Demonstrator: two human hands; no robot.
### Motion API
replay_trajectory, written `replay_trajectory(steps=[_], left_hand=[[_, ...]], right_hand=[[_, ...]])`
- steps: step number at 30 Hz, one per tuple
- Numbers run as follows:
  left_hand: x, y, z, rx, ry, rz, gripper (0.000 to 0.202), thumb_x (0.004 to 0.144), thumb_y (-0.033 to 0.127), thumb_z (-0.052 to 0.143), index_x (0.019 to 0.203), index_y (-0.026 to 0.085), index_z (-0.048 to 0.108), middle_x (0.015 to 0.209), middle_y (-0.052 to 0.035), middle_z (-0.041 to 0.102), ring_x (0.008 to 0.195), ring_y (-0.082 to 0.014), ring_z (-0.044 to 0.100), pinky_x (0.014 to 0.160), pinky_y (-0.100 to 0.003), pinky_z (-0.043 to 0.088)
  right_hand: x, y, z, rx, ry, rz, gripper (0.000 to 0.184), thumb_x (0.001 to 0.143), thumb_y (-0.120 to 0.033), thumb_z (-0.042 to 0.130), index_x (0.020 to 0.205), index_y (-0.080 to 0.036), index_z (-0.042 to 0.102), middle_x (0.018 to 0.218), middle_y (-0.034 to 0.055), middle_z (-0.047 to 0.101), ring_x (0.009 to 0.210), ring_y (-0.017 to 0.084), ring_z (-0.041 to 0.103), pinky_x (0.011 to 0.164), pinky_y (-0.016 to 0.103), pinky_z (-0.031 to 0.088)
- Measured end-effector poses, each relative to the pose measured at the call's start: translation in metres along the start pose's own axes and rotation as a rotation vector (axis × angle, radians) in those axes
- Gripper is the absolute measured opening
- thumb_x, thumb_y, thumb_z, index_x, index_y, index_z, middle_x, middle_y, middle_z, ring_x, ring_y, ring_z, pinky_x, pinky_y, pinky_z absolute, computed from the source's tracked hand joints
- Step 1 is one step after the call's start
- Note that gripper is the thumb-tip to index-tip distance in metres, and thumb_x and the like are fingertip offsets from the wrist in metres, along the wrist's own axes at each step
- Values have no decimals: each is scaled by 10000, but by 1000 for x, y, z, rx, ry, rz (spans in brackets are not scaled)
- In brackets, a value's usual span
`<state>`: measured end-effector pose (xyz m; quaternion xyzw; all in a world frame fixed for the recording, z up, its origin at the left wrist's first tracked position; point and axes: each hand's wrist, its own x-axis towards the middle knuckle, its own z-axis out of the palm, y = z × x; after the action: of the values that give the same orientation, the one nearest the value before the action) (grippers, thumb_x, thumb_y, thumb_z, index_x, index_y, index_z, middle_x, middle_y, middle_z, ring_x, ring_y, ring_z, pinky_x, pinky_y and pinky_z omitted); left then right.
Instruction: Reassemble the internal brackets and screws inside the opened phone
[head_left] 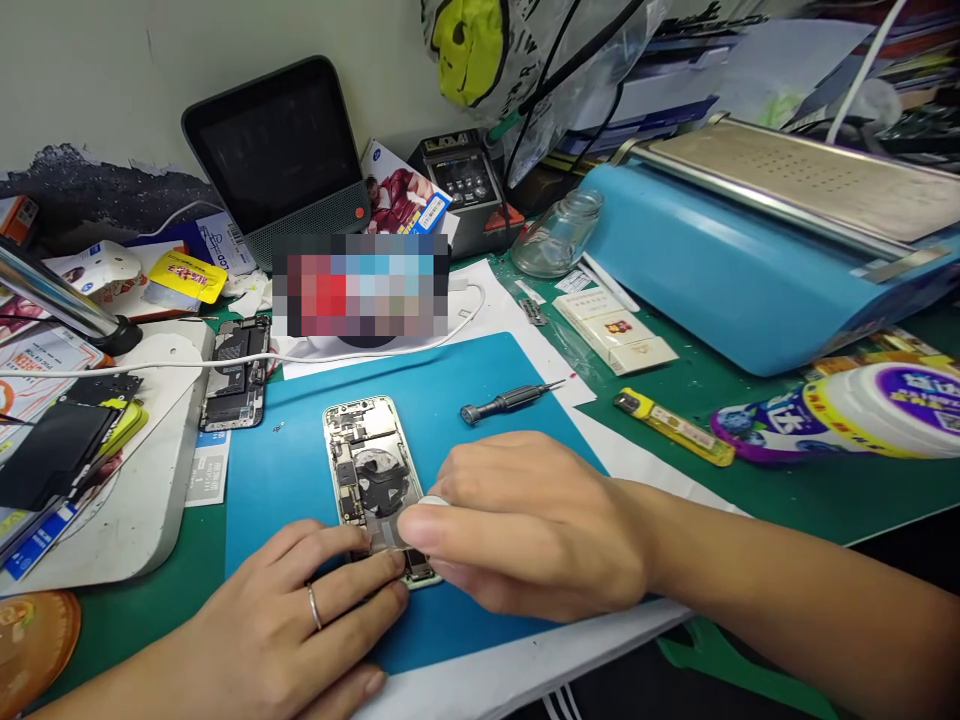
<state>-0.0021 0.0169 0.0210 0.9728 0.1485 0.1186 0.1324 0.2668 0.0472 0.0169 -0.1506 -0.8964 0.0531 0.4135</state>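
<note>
Both hands meet at the near end of the opened phone (373, 480) on the blue mat (292, 470): left hand (300, 620) steadies it, right hand (525, 525) pinches a small part there. Its long axis points away from them.

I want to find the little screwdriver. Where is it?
The screwdriver lies on the blue mat, just beyond the right hand and right of the opened phone.

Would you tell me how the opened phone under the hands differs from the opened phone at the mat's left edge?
The opened phone on the mat has a pale metal frame and both hands touching it; the opened phone beside the mat looks darker, untouched, with a white cable across it. Both lie flat, insides exposed.
</note>
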Motion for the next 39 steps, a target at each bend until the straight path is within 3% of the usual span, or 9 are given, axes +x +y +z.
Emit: replay_trajectory(steps=[4,9,13,19,26,32,35,39], left_hand=[[0,1,-1,-7,63,-3,348,1034,216,515,1344,98,621,1251,-133,716,1169,-273,610,947,-405,545],[0,2,0,-10,123,-29,337,1009,201,544,1311,82,637,910,-103,683,794,-213,603,663,-357,515],[0,3,3,27,120,-44,331,997,174,569,1306,78,640,792,-57,632,684,-192,526,569,-349,407],[1,3,4,37,137,-39,266,1007,92,516,1222,79,672,722,-25,581,650,-173,463,547,-338,315],[-3,0,9,34,127,-61,376,1014,51,436,1358,72,587,809,-51,612,681,-182,482,590,-338,336],[-3,2,13,-44,139,-170,92,1030,118,523,1037,159,604,816,-23,605,707,-174,470,625,-332,328],[-2,1,15,-42,135,-205,150,1040,163,530,892,184,522,782,-8,555,700,-169,442,631,-328,317],[-1,0,14,-29,127,-229,214,1050,174,506,841,194,463,762,1,503,694,-165,406,626,-315,303]], right_hand=[[-2,0,1,-7,-18,-7,325,951,-88,486,1271,-97,538,673,-37,577,610,151,485,578,286,416],[-2,1,1,-12,-18,-11,314,945,-101,489,1251,-91,555,669,-31,570,611,154,480,585,290,407],[-2,0,0,-34,-28,7,312,936,-98,486,1240,-108,557,656,-41,557,599,148,474,579,288,388],[-3,-1,1,-36,-32,-3,309,945,-108,465,1242,-112,551,647,-50,550,590,141,480,566,281,398],[-2,-1,0,-26,-40,-4,325,921,-103,483,1240,-104,548,641,-51,550,573,143,485,546,290,371],[-1,-1,0,-39,-47,-2,320,924,-101,479,1234,-110,557,638,-52,546,576,145,473,552,291,371],[-1,-1,0,-39,-42,-1,317,927,-94,481,1234,-108,560,643,-51,550,583,140,477,570,282,386],[-1,-1,0,-35,-55,-8,306,943,-100,461,1233,-102,559,637,-49,545,585,146,456,563,287,373]])
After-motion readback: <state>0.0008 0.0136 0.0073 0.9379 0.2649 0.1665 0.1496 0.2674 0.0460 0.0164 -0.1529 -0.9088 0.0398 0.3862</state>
